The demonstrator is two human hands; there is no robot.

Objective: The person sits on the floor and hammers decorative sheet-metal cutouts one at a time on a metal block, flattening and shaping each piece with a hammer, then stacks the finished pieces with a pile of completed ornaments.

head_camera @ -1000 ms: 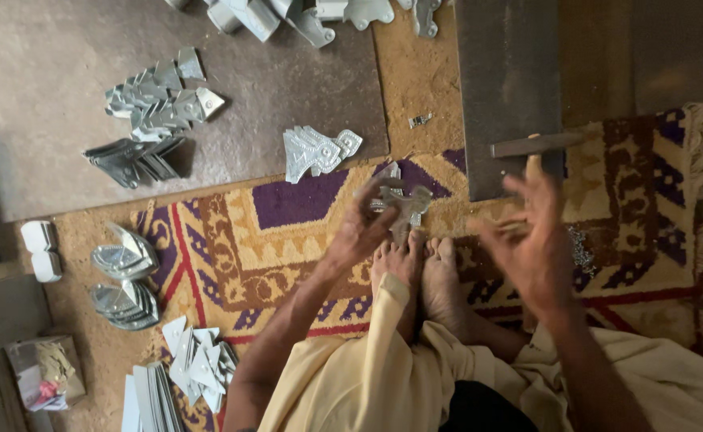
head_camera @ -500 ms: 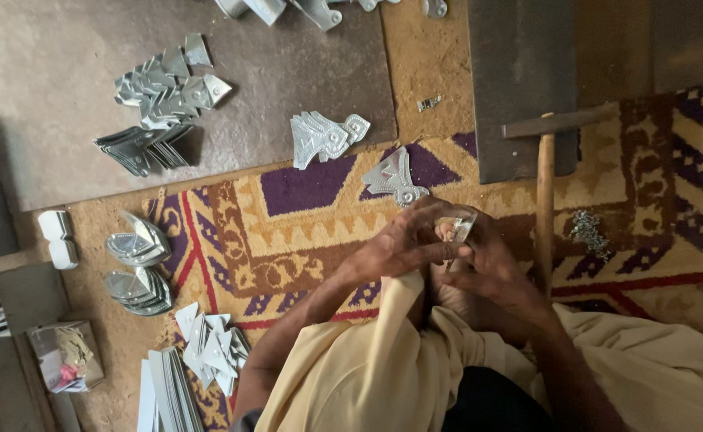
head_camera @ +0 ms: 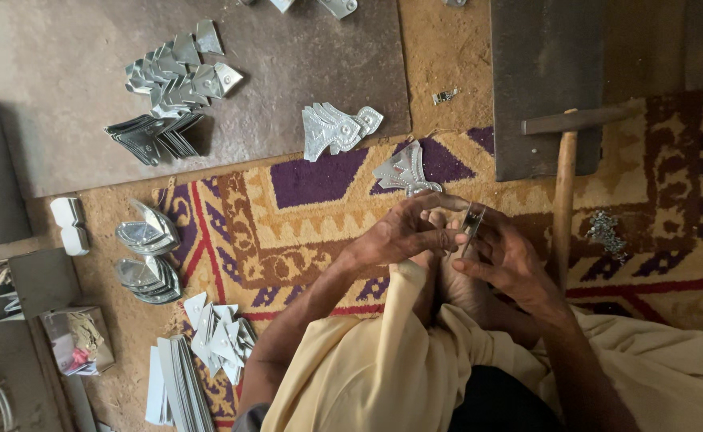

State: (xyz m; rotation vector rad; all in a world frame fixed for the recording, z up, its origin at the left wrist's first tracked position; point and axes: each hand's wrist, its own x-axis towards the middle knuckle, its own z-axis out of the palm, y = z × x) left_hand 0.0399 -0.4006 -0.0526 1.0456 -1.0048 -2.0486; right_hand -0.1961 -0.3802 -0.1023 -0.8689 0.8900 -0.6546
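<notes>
My left hand (head_camera: 403, 232) and my right hand (head_camera: 511, 258) meet above my bare feet (head_camera: 447, 280), over the patterned carpet (head_camera: 303, 208). Between their fingertips they pinch a small shiny metal piece (head_camera: 471, 221), held edge-on. An embossed, fan-shaped metal piece (head_camera: 406, 172) lies on the carpet just beyond my left fingers, not touched. A hammer with a wooden handle (head_camera: 563, 200) lies to the right of my right hand, its head resting against a dark metal plate (head_camera: 547, 80).
A small heap of nails (head_camera: 607, 232) lies right of the hammer. More embossed pieces (head_camera: 335, 128) and stacks of cut metal shapes (head_camera: 175, 80) sit on a grey slab (head_camera: 63, 96). Curved metal stacks (head_camera: 147, 232), flat offcuts (head_camera: 219, 336) and small boxes (head_camera: 75, 340) lie at the left.
My hands left the embossed piece on the carpet and drew back together over my feet. They now hold a small metal piece between them.
</notes>
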